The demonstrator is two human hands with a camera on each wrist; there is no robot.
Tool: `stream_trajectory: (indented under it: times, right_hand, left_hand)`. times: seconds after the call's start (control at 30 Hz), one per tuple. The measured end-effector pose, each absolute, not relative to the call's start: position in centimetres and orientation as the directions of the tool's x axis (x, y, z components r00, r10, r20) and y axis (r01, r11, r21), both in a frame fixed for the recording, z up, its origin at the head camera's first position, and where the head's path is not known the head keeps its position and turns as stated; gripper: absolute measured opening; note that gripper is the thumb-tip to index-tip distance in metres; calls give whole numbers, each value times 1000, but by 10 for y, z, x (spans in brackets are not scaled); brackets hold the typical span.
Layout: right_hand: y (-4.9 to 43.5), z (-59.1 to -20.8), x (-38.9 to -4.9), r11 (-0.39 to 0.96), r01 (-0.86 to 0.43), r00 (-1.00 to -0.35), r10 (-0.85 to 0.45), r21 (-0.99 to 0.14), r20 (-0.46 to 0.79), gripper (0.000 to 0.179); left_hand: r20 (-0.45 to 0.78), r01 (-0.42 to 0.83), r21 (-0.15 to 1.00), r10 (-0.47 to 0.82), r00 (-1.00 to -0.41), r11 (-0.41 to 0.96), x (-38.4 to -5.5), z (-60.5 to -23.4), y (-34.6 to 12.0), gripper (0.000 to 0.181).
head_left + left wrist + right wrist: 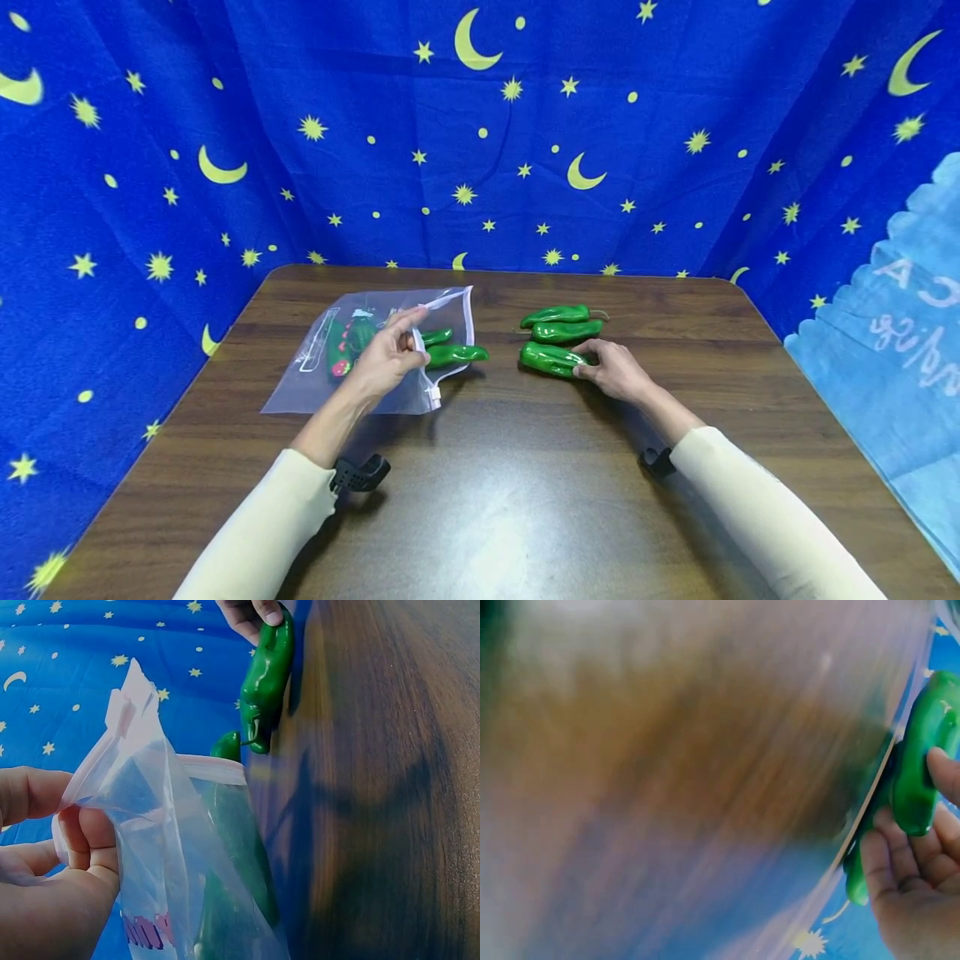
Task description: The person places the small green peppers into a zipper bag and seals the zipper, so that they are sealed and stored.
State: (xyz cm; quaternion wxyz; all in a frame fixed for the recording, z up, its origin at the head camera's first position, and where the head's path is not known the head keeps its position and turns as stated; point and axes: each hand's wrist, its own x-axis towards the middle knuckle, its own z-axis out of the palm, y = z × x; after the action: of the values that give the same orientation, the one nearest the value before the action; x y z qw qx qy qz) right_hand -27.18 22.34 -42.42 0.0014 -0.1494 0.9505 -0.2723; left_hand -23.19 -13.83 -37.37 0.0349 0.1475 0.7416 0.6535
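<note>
My left hand (384,354) pinches the white-edged mouth of a clear zip bag (300,398), lifting one side so it gapes to the right. Green peppers lie inside; the tip of one pepper (467,354) pokes out past the opening. In the left wrist view the bag's film (150,847) hangs from thumb and fingers, with peppers showing through it. Right of the bag, my right hand (618,372) grips a glossy green pepper (546,358) by its right end. The right wrist view has this pepper (919,772) between thumb and fingers.
Two more green peppers, a far one (555,315) and a nearer one (567,332), lie just behind the held pepper. The brown wooden table (480,467) ends at a blue star-and-moon curtain (525,217). A light blue cloth (892,358) hangs at the right.
</note>
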Motion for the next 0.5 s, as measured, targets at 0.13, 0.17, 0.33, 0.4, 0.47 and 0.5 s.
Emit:
stream_trajectory:
  times: [0.13, 0.17, 0.33, 0.4, 0.47, 0.5]
  right_hand:
    - [218, -423, -267, 778, -309, -945, -316, -547, 85, 33]
    - [217, -422, -266, 773, -315, -943, -320, -550, 91, 32]
    - [209, -419, -263, 750, -337, -935, -336, -569, 111, 32]
    - [206, -418, -262, 741, -347, -931, -344, -575, 118, 31]
    - [203, -417, -262, 732, -358, -927, -355, -579, 125, 31]
    - [201, -416, -262, 729, -363, -924, -360, -581, 126, 31]
  left_hand:
    - [135, 169, 980, 267, -954, 107, -232, -374, -138, 74]
    - [132, 166, 980, 267, -955, 108, -232, -374, -138, 74]
    - [128, 161, 981, 262, -957, 108, -232, -374, -139, 74]
    - [133, 165, 981, 259, -957, 105, -232, -374, -138, 74]
    - [141, 172, 980, 259, -956, 100, -232, -374, -138, 74]
    - [145, 175, 979, 258, -955, 99, -232, -374, -138, 74]
